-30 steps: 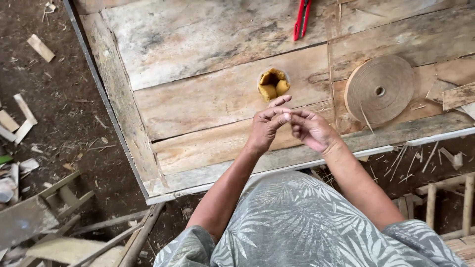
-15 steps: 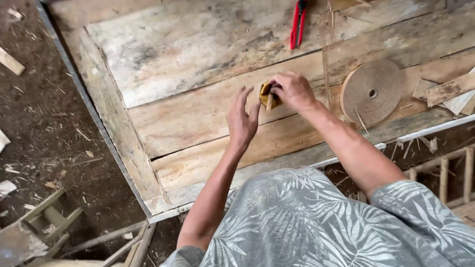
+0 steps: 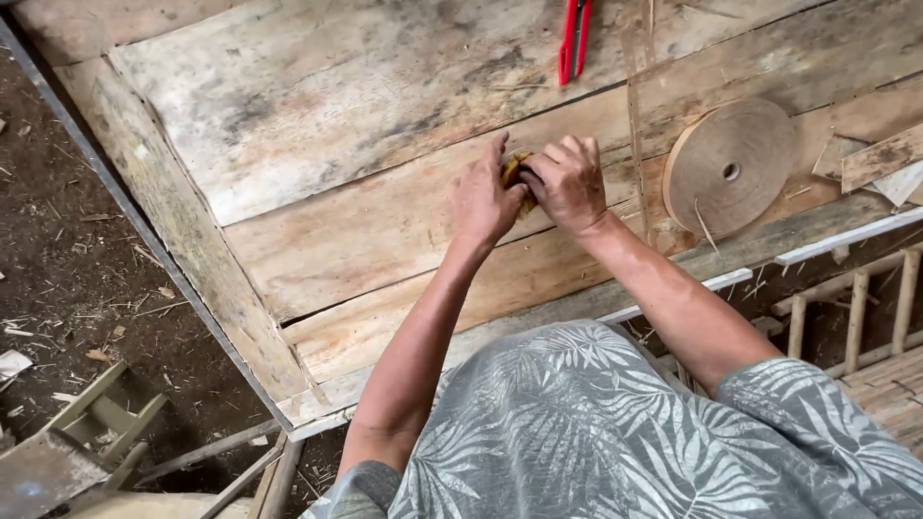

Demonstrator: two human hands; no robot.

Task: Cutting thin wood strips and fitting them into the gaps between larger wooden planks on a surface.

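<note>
Both my hands meet over a small yellow-brown woven piece on the worn plank table. My left hand cups its left side, fingers curled against it. My right hand grips it from the right and above, hiding most of it. A flat coil of tan strip lies just right of my right hand, with one loose strip running up the table from it.
Red-handled shears lie at the table's far edge. A wood scrap sits at the right edge. Bamboo slats stand below the table on the right. Dirt floor with wood offcuts lies to the left.
My right hand reached out to the yellow woven piece and closed on it; my left hand followed and now cups it. The view has moved closer to the table.
</note>
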